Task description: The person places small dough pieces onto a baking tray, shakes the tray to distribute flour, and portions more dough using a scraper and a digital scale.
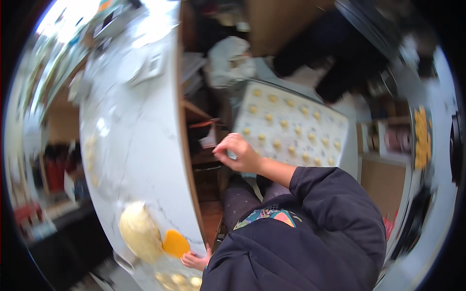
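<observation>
I read two bare hands at this station. The left hand (195,260) sits at the near edge of the white, grey-veined countertop (155,160). Its fingertips meet the lower end of a flat, orange-yellow, rounded scraper (175,244) — I cannot tell whether they pinch it or only rest against it. The scraper lies beyond the fingers, between them and a large, smooth, pale-yellow dough mass (139,230), close against the dough's side. Small, round, pale-yellow dough pieces (178,279) lie just below the left hand.

The right hand (237,153) is raised clear of the countertop, its fingers curled toward the thumb; I cannot tell whether the tips touch or enclose anything. Behind it, in my view, is a large, white-surfaced rectangular tray (335,116) with rows of small, pale-yellow dough rounds (284,123).
</observation>
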`<state>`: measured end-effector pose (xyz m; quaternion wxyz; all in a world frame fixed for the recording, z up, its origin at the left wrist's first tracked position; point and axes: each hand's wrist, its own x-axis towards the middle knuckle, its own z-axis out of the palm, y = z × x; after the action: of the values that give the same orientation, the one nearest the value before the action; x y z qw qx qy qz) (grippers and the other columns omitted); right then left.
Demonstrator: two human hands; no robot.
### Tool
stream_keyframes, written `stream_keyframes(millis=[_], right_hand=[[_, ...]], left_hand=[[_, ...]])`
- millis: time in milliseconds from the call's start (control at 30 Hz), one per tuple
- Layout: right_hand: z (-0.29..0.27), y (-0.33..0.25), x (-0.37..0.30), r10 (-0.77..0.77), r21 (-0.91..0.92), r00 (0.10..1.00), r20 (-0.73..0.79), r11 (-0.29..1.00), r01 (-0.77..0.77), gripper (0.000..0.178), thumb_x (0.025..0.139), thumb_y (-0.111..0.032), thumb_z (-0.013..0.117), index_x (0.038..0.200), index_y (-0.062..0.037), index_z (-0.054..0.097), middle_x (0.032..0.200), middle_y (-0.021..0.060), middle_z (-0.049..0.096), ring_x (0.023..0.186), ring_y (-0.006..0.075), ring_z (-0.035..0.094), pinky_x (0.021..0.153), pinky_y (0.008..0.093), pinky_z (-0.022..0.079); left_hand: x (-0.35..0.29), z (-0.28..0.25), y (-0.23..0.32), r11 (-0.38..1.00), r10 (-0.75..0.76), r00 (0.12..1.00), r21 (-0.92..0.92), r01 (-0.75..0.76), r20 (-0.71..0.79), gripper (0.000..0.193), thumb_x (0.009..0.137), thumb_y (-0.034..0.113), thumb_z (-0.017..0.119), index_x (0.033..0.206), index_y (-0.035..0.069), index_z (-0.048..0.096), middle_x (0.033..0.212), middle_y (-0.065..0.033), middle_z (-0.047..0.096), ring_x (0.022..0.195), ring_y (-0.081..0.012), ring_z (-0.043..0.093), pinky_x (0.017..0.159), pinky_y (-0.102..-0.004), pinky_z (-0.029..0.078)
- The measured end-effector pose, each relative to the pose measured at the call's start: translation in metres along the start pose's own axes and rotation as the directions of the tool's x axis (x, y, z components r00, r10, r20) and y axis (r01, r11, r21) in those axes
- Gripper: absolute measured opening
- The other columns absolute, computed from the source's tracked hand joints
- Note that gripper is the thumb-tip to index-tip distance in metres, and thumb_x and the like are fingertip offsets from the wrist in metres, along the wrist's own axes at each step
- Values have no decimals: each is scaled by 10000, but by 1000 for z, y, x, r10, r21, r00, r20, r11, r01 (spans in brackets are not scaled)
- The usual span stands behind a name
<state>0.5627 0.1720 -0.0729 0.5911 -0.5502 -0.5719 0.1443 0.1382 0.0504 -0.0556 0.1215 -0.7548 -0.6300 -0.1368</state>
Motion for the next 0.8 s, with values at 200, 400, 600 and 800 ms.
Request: stream_keyframes(millis=[200,400,600,800], right_hand=[[232,-92,64,-203,-252,762,615,865,434,368,875,-252,586,1202,-91,543,1269,108,503,1193,286,467,1030,431,344],[444,-112,116,-202,-370,761,616,779,506,532,898,-343,521,1361,-98,428,1410,146,390,1293,336,373,1100,459,253],[576,-168,138,-225,-159,755,616,903,398,648,836,-398,606,1409,-178,397,1477,151,325,1336,311,334,1098,478,258],[630,-171,160,-66,-294,823,564,915,275,647,748,-558,631,1217,-118,559,1339,181,476,1295,354,378,1074,494,284]], left_hand=[[2,-47,-51,941,-283,945,-144,307,164,616,528,476,832,788,80,438,960,-129,431,1041,-378,420,935,-541,326],[-13,-57,-90,911,-325,922,-192,365,212,601,517,512,833,817,95,521,977,-88,472,1062,-336,441,885,-484,355],[-19,-62,-122,893,-308,928,-272,357,209,484,637,515,766,827,128,546,987,-60,507,1059,-295,458,872,-451,353],[-46,-27,-140,959,-244,962,-116,258,121,168,754,218,676,840,179,537,979,-11,507,1068,-233,462,859,-415,360]])
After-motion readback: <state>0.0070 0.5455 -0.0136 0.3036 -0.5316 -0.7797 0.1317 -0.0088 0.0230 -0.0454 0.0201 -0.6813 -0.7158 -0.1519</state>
